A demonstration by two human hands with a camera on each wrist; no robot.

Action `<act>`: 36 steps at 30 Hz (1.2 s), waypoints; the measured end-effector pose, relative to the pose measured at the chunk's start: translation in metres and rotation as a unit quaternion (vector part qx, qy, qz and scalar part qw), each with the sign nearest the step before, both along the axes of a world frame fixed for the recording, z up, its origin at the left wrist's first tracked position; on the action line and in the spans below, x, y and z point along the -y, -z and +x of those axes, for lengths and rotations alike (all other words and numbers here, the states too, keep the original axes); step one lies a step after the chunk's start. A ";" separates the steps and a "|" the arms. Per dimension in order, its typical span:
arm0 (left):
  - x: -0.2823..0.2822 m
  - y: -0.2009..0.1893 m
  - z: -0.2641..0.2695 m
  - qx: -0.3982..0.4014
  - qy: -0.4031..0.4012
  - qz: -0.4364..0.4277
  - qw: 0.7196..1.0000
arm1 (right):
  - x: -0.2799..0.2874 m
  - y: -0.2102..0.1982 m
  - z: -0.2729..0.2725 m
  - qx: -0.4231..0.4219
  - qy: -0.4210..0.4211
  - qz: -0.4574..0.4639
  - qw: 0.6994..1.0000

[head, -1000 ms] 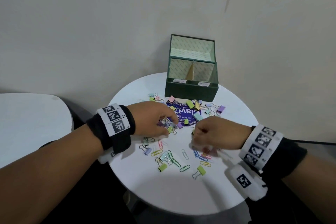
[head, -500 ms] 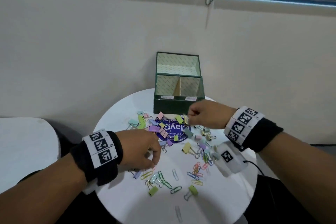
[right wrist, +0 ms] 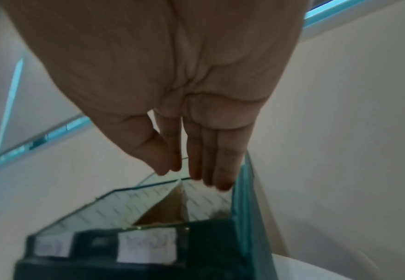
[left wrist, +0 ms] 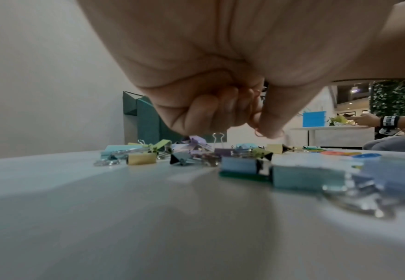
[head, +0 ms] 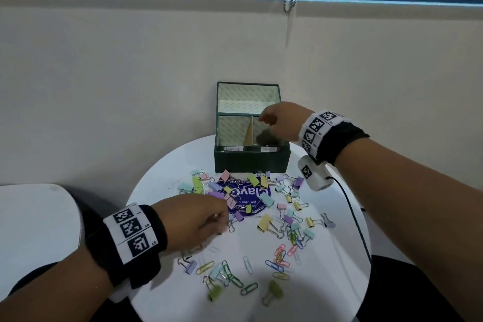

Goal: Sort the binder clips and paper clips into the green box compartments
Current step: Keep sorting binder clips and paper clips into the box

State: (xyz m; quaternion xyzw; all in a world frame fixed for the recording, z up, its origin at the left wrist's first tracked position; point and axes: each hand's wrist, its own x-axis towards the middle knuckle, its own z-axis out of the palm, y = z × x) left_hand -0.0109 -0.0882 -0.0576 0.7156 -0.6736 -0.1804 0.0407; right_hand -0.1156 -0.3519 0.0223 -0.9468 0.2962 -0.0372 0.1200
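The green box (head: 251,162) stands at the back of the round white table (head: 313,295). It has one rear compartment and two labelled front ones. My right hand (head: 269,119) hovers over the front right compartment, fingers straight and pointing down (right wrist: 191,174), holding nothing. Pastel binder clips (head: 264,222) and coloured paper clips (head: 281,256) lie scattered in front of the box. My left hand (head: 219,219) is low over the left of the pile. Its fingers are curled and the thumb pinches a thin wire piece (left wrist: 259,132) that looks like a paper clip.
A purple round sticker (head: 251,198) lies under the clips. A black cable (head: 350,206) runs along the table's right side. A second white table (head: 34,217) stands at the left. The wall is close behind the box. Another person (left wrist: 388,121) sits far off.
My right hand rose from the pile to above the box's front right compartment and straightened its fingers. My left hand stayed low over the clips, fingers curled.
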 end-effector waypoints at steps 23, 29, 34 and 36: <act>0.190 -0.068 -0.014 0.059 -0.153 -0.092 0.982 | -0.063 0.085 -0.118 -0.059 -0.098 0.097 0.989; 0.192 -0.061 -0.013 0.091 -0.146 -0.057 0.983 | -0.059 0.093 -0.116 -0.030 -0.044 0.075 0.996; 0.151 -0.063 -0.034 0.049 -0.076 -0.179 0.980 | -0.062 0.090 -0.122 0.025 -0.008 0.035 0.999; 0.126 -0.055 -0.050 0.043 0.019 -0.112 0.993 | -0.064 0.084 -0.124 0.006 -0.027 0.069 0.997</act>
